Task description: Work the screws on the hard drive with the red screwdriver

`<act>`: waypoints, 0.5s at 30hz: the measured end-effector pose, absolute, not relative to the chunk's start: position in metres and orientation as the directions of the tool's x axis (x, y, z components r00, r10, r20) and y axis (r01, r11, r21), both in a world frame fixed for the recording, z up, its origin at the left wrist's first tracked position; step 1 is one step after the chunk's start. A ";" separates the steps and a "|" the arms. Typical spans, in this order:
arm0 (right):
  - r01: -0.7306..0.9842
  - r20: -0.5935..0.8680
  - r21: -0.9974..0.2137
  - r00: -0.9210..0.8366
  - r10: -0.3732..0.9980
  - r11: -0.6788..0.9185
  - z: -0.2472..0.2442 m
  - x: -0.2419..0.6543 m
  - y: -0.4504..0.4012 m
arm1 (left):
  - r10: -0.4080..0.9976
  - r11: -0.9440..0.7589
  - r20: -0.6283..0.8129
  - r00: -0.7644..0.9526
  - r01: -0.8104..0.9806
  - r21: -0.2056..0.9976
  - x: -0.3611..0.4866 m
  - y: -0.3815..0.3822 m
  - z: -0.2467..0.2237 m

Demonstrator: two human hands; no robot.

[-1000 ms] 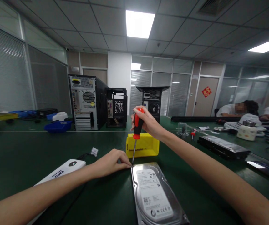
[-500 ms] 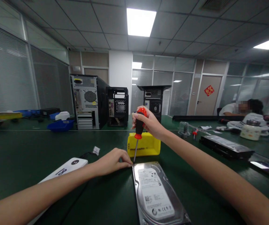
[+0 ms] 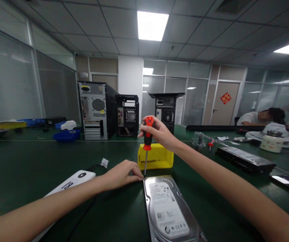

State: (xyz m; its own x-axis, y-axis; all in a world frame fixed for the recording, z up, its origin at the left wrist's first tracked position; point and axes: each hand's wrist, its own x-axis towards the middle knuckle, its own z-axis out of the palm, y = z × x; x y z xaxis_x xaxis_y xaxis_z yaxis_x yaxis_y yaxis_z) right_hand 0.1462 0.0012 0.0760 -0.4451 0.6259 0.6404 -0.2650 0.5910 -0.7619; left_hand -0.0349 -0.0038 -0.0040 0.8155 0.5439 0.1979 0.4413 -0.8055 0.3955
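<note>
The right hand (image 3: 161,131) grasps the screwdriver (image 3: 148,137); keep it upright. Left hand (image 3: 124,173), beside the hard drive (image 3: 168,208): grasp unclear.

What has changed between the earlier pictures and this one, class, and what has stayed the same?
The screwdriver leaned rightward and now stands more upright, its handle swung slightly left with the right hand. Nothing was newly grasped or released. The left hand's fingertips stayed at the hard drive's far-left corner; the yellow bin stayed behind it.
</note>
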 end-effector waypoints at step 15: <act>-0.341 0.622 -0.780 -0.516 0.589 0.525 0.076 0.145 0.001 | 0.539 -0.812 0.200 0.818 0.442 0.381 -0.035 -0.004 -0.003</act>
